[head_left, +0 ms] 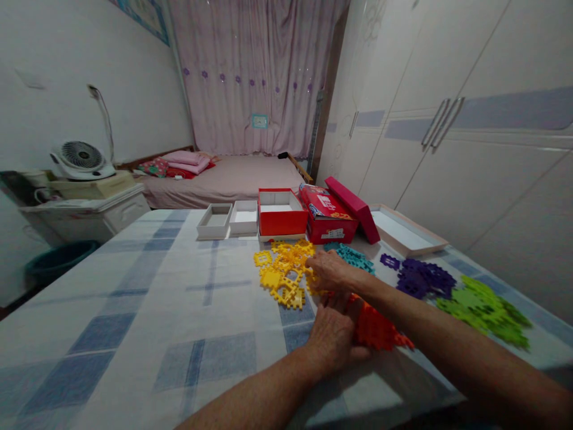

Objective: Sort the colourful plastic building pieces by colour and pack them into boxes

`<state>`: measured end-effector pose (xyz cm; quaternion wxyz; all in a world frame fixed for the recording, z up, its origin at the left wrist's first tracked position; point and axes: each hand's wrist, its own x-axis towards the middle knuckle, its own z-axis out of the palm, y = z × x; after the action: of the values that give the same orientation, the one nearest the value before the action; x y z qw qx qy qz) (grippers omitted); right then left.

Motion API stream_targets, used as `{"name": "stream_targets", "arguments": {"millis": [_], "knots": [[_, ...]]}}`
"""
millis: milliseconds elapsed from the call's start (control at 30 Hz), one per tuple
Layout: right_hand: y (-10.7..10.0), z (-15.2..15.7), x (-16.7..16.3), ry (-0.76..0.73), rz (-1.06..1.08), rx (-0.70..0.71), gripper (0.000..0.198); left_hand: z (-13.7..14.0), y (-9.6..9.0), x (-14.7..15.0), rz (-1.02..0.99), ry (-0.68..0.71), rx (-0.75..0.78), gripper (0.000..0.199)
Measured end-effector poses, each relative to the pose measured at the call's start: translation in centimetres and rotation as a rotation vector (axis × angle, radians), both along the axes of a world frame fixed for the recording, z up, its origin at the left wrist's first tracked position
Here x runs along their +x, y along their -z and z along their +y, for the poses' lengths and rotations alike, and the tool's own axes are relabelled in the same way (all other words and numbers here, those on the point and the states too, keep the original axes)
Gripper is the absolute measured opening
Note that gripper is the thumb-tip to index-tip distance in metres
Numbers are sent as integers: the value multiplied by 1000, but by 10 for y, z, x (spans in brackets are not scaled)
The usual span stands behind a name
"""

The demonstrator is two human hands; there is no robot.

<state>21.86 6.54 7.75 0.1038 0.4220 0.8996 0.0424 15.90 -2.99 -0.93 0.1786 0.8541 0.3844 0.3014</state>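
Observation:
My right hand (pixel 330 270) reaches across in front of my left and bends its fingers down at the right edge of a pile of yellow interlocking plastic pieces (pixel 286 269). Its fingertips are closed, and what they hold is hidden. Below it, my left hand (pixel 333 331) rests against a pile of orange-red interlocking pieces (pixel 378 325), thumb apart from the fingers; some of its fingertips are out of sight. Turquoise pieces (pixel 356 258) lie just behind my right hand. My right forearm covers part of the orange-red pile.
Purple pieces (pixel 423 279) and lime-green pieces (pixel 486 307) lie to the right. Along the back stand two small white boxes (pixel 215 230), an open red box (pixel 282 223), a printed red box (pixel 331 230), a leaning red lid (pixel 353 209) and a shallow tray (pixel 421 246).

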Motion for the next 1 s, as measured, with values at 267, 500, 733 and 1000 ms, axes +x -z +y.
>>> {"name": "stream_targets", "arguments": {"millis": [267,500,733,1000], "knots": [[11,-7,-4,-31,-37,-48,46,2,4,2,-142,20,53,83],[9,-8,2,-111,-9,-27,37,-1,0,-1,-83,43,23,85],[-4,-9,4,-74,25,-53,48,-2,-5,-2,1,5,-2,84],[5,-9,3,-53,8,-89,47,-1,-1,-1,-7,20,14,93]]}}
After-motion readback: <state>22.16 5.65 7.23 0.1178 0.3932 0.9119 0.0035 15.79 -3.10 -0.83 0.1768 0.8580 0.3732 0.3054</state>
